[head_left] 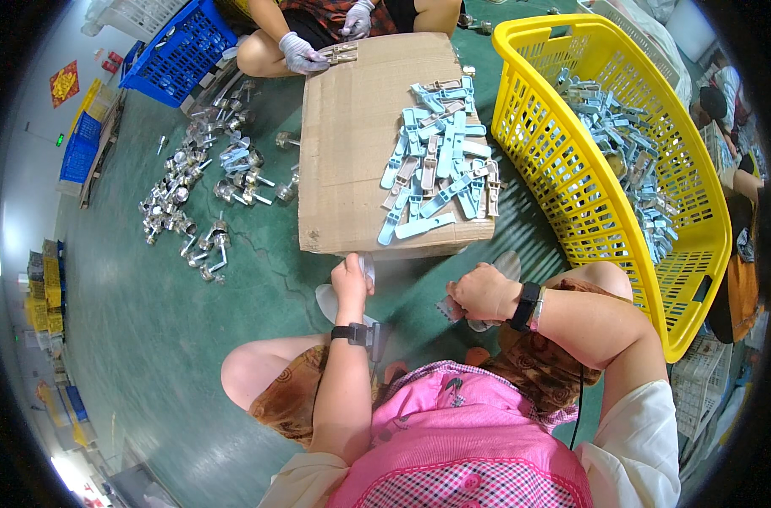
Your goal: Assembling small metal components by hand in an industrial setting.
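Observation:
My left hand (350, 286) is closed in a fist just in front of the near edge of a cardboard box (343, 161). A pale, blurred piece (368, 269) sticks out beside its fingers; its kind does not show. To the right, my right hand (484, 294) is closed too, with a small greyish piece (450, 308) jutting from its fingers over the floor. On the box top, nearest both hands, lies a loose pile of long, narrow light blue and beige plastic clip-like parts (440, 157). Several overlap the right edge.
A large yellow slatted basket (563, 169) with more blue parts stands tilted at the right. Metal cup-shaped pieces with stems (178, 182) lie scattered on the green floor. Across the box, a co-worker's gloved hand (302, 52) touches small beige parts. A blue crate (178, 55) stands behind.

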The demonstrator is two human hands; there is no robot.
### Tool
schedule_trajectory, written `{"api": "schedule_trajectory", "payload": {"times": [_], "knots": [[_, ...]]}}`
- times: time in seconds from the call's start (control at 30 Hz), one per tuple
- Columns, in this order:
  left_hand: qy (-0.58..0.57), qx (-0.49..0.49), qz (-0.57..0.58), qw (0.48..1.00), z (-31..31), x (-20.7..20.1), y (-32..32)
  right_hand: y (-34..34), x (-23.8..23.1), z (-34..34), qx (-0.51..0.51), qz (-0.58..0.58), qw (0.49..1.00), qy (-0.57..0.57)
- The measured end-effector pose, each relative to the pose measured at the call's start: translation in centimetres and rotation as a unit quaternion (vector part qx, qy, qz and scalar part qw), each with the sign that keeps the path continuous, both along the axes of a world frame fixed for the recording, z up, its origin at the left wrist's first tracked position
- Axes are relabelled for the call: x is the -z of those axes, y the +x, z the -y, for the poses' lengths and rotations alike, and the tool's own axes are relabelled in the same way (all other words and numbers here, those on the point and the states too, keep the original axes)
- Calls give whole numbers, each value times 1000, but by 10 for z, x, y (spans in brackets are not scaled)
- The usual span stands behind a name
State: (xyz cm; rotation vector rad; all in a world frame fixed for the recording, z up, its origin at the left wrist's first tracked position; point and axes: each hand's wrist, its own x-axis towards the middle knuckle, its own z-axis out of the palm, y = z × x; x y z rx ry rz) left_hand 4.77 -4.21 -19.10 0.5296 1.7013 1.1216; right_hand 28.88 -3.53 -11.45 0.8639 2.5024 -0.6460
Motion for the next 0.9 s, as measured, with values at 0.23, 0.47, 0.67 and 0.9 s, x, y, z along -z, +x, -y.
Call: {"api": "schedule_trajectory", "payload": {"times": [0.23, 0.47, 0.67, 0.9], "knots": [[1, 0, 0, 1000, 0, 1, 0, 2, 2, 0, -2, -3, 1000, 4], [3, 2, -3, 1000, 0, 2, 0, 2, 5, 1, -6, -7, 1000, 8], [-2, 7, -11, 1000, 0, 1, 0, 1, 2, 0, -4, -7, 1000, 4], [1, 3, -8, 1000, 0, 1, 0, 1, 2, 0, -2, 0, 1000, 5]]}}
